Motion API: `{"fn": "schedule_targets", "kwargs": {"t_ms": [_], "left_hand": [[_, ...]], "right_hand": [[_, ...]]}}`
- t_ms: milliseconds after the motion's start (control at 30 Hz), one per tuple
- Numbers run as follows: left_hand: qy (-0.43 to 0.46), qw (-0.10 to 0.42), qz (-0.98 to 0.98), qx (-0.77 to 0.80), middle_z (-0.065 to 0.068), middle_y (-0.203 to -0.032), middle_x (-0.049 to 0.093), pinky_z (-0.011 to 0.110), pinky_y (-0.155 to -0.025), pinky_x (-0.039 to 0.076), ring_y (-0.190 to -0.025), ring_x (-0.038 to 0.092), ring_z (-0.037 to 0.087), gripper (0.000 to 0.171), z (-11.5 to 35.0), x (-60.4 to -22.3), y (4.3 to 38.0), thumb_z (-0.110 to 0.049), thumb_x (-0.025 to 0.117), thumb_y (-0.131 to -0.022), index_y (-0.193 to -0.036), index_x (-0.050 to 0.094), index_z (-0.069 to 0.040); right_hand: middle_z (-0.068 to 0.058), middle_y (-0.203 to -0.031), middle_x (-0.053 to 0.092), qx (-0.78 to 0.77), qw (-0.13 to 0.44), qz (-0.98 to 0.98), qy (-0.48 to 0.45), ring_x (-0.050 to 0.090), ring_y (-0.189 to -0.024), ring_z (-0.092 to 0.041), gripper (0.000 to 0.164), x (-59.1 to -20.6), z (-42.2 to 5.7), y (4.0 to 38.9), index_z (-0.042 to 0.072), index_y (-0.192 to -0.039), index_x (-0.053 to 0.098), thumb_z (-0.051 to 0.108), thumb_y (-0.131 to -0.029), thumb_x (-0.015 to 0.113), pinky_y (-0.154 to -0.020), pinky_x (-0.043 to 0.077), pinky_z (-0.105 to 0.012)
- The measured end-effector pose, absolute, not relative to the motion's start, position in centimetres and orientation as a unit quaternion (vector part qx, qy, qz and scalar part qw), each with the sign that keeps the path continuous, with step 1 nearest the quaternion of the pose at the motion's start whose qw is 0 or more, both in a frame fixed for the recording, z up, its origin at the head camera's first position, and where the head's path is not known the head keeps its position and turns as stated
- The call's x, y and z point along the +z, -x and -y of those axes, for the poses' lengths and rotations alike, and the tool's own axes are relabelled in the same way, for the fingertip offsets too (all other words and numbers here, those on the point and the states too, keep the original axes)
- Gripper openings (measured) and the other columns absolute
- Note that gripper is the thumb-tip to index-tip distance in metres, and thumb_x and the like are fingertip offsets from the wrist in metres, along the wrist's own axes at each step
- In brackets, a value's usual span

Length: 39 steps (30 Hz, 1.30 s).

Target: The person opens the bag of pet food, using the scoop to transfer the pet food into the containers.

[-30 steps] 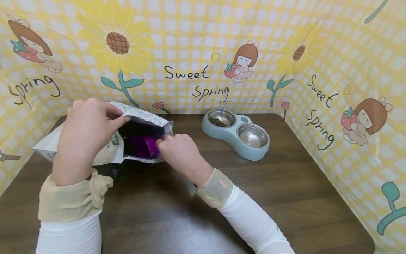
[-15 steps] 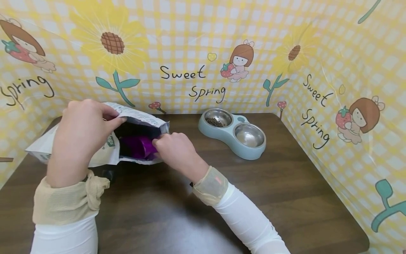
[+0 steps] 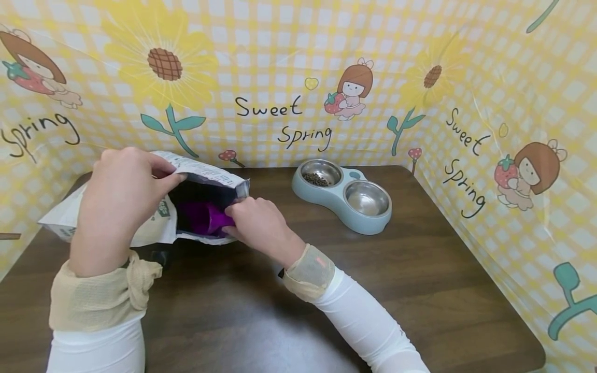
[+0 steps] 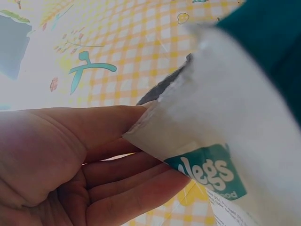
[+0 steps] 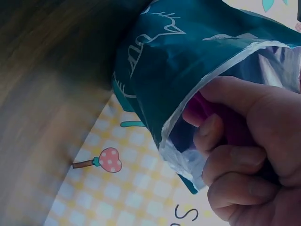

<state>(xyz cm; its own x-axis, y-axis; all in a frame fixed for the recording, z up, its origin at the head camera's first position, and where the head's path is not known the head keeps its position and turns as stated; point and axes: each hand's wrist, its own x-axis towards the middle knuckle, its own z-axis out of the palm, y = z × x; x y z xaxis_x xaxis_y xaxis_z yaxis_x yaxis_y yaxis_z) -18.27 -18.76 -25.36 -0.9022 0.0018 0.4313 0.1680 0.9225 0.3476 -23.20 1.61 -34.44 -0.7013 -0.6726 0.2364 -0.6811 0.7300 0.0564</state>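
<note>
A white and teal pet food bag (image 3: 154, 228) lies on its side at the left of the table, its torn mouth facing right. My left hand (image 3: 123, 202) pinches the upper edge of that mouth between thumb and fingers. In the left wrist view the thumb (image 4: 108, 120) presses the bag's corner (image 4: 188, 108). Inside the opening sits a purple scoop (image 3: 205, 218), whose handle my right hand (image 3: 263, 223) grips at the mouth. The right wrist view shows curled fingers (image 5: 235, 162) around the purple handle (image 5: 230, 125). The bag's depths are dark, so its contents are hidden.
A light blue double bowl stand (image 3: 336, 199) is at the back middle of the brown table (image 3: 373, 290). Brown kibble (image 3: 316, 180) lies in its left steel bowl; the right steel bowl (image 3: 367, 198) shows bare metal. A checkered cloth wall (image 3: 280, 62) borders the table.
The purple scoop has tilted and shifted slightly within the bag's mouth as my right hand turned. My left hand keeps its hold on the bag. The head view moved slightly to the right.
</note>
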Motion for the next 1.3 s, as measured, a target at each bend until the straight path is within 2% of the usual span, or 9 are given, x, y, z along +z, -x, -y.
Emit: {"fn": "schedule_targets", "kwargs": {"t_ms": [200, 400, 567, 833, 1100, 1300], "left_hand": [[0.047, 0.221, 0.955, -0.192, 0.022, -0.095, 0.083, 0.067, -0.077, 0.053, -0.088, 0.070, 0.059, 0.020, 18.7, -25.3, 18.3, -0.019, 0.080, -0.097, -0.105, 0.086, -0.002], [0.044, 0.215, 0.956, -0.196, 0.022, -0.097, 0.083, 0.065, -0.077, 0.054, -0.090, 0.071, 0.058, 0.021, 18.8, -25.4, 18.3, -0.019, 0.080, -0.097, -0.106, 0.086, 0.000], [0.047, 0.220, 0.955, -0.192, 0.024, -0.099, 0.083, 0.065, -0.076, 0.053, -0.088, 0.071, 0.057, 0.021, 19.0, -25.5, 18.3, -0.020, 0.081, -0.097, -0.104, 0.086, -0.001], [0.055, 0.239, 0.951, -0.189, 0.024, -0.096, 0.083, 0.066, -0.077, 0.053, -0.086, 0.070, 0.057, 0.017, 19.0, -25.5, 18.2, -0.018, 0.081, -0.096, -0.101, 0.086, -0.002], [0.037, 0.225, 0.953, -0.197, 0.026, -0.105, 0.082, 0.066, -0.078, 0.051, -0.092, 0.069, 0.058, 0.021, 19.1, -25.4, 18.2, -0.020, 0.079, -0.097, -0.106, 0.086, -0.003], [0.038, 0.229, 0.952, -0.198, 0.026, -0.103, 0.082, 0.065, -0.075, 0.052, -0.090, 0.070, 0.056, 0.021, 19.2, -25.4, 18.2, -0.021, 0.080, -0.097, -0.105, 0.086, -0.003]], "right_hand": [[0.006, -0.086, 0.080, 0.071, 0.085, 0.934, -0.338, 0.075, -0.075, -0.015, 0.026, -34.6, -1.5, 23.2, 0.020, -0.097, 0.081, 0.045, -0.102, 0.075, -0.067, 0.062, -0.034], [0.006, -0.076, 0.073, 0.138, 0.051, 0.938, -0.314, 0.064, -0.064, -0.011, 0.031, -34.7, -1.4, 22.9, 0.018, -0.087, 0.076, 0.045, -0.102, 0.076, -0.058, 0.051, -0.028], [0.008, -0.068, 0.067, 0.187, 0.023, 0.936, -0.297, 0.061, -0.064, -0.010, 0.034, -35.0, -1.1, 22.9, 0.019, -0.081, 0.074, 0.046, -0.102, 0.076, -0.057, 0.045, -0.023], [0.011, -0.064, 0.064, 0.201, 0.031, 0.933, -0.296, 0.061, -0.063, -0.009, 0.035, -35.4, -0.9, 23.1, 0.021, -0.078, 0.073, 0.046, -0.102, 0.076, -0.057, 0.046, -0.022], [0.012, -0.060, 0.058, 0.223, 0.018, 0.928, -0.299, 0.055, -0.058, -0.005, 0.038, -35.3, -1.3, 23.5, 0.021, -0.075, 0.071, 0.046, -0.103, 0.075, -0.055, 0.042, -0.019], [0.012, -0.058, 0.051, 0.232, 0.017, 0.929, -0.286, 0.052, -0.056, -0.005, 0.038, -35.0, -1.7, 23.9, 0.022, -0.074, 0.069, 0.046, -0.103, 0.074, -0.054, 0.041, -0.020]]}}
